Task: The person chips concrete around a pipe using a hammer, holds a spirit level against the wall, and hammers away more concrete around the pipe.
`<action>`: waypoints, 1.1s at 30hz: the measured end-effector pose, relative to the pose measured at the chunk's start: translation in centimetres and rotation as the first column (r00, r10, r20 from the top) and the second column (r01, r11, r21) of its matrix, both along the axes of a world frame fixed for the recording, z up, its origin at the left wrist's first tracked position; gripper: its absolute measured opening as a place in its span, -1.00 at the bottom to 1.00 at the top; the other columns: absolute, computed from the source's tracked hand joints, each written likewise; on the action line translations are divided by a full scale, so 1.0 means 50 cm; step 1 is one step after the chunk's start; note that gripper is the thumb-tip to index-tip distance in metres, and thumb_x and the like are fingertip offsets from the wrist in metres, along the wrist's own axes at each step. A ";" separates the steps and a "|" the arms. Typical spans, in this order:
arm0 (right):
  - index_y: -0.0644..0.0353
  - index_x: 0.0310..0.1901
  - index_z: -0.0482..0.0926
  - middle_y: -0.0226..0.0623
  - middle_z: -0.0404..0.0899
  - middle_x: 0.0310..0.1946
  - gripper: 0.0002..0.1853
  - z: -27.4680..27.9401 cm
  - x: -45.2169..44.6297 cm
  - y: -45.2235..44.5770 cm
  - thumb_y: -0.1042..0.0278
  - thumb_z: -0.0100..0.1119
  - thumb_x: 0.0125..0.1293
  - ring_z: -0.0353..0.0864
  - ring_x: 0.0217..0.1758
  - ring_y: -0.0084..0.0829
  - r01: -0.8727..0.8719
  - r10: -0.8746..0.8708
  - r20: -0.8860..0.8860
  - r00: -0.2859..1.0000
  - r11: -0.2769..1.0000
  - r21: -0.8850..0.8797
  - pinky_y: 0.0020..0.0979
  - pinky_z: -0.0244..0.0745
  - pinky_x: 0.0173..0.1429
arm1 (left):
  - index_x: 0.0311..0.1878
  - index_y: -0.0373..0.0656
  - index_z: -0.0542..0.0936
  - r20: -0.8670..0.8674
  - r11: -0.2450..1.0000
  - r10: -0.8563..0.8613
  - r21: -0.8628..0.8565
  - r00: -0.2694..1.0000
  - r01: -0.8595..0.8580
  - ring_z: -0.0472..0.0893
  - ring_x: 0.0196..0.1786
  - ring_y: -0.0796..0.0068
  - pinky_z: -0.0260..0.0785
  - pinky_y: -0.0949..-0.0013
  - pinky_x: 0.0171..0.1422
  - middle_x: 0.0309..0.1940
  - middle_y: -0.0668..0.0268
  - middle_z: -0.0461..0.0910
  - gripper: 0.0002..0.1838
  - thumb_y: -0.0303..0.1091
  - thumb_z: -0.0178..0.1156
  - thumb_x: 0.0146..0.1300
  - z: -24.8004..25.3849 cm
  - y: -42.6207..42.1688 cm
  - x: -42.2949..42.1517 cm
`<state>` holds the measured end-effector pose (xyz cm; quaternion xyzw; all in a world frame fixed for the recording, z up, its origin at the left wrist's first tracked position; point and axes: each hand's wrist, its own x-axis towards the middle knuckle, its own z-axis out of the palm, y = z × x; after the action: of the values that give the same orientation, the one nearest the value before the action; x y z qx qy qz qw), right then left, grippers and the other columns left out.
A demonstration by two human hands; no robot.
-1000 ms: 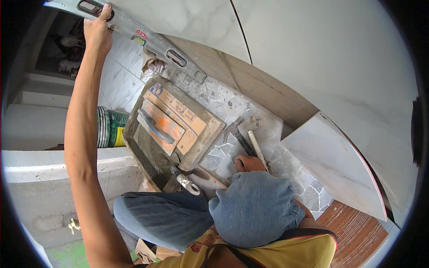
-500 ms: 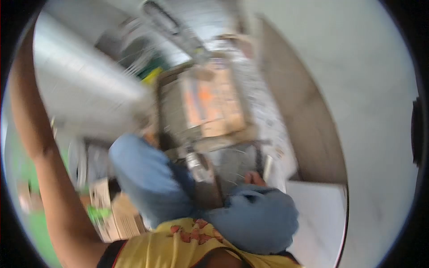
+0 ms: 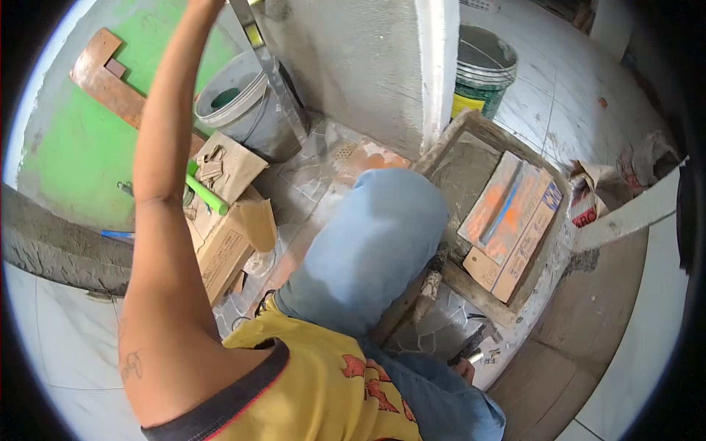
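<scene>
My left arm reaches up along the left side. Only the wrist end of my left hand [image 3: 206, 4] shows at the top edge, with the fingers cut off. Close to it, a metal spirit level [image 3: 278, 88] with a yellow vial window slants down in front of a grey bucket [image 3: 254, 121]. Whether the hand grips the level is hidden. My right hand is not in view. A small patch of skin shows past my bent knee, too small to tell fingers from toes. A mortar trough [image 3: 460, 173] with cardboard [image 3: 507, 228] lying in it stands beyond my other knee.
Folded cardboard boxes [image 3: 228, 253] with a green tube [image 3: 208, 192] lie under my arm. A green bucket [image 3: 485, 70] stands behind the grey wall edge [image 3: 439, 66]. A trowel-like tool handle [image 3: 429, 290] rests beside the trough. A torn paper bag [image 3: 592, 187] is at right.
The view has swung left and sharpened, so the trough now appears farther right. The green wall panel, boxes and grey bucket show plainly. The spirit level now stands nearer my raised left arm.
</scene>
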<state>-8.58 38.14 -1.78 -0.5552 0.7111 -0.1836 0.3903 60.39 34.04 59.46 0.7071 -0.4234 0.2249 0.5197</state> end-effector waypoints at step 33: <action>0.27 0.12 0.42 0.09 0.51 -0.06 -0.42 0.088 0.104 0.037 0.20 0.39 0.12 0.60 -0.01 0.13 0.127 -0.091 -0.260 0.961 0.984 0.126 -0.05 0.50 0.11 | 0.22 -0.27 0.54 0.421 0.524 -0.817 0.827 0.393 0.203 0.52 0.23 0.08 0.36 0.18 0.31 0.27 0.04 0.49 -0.61 -0.25 -0.03 0.48 -0.424 -0.284 -0.394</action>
<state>-3.39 39.98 2.62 -0.5049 0.7958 -0.0819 0.3240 40.69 19.83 38.25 0.4774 -0.8644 0.1538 0.0355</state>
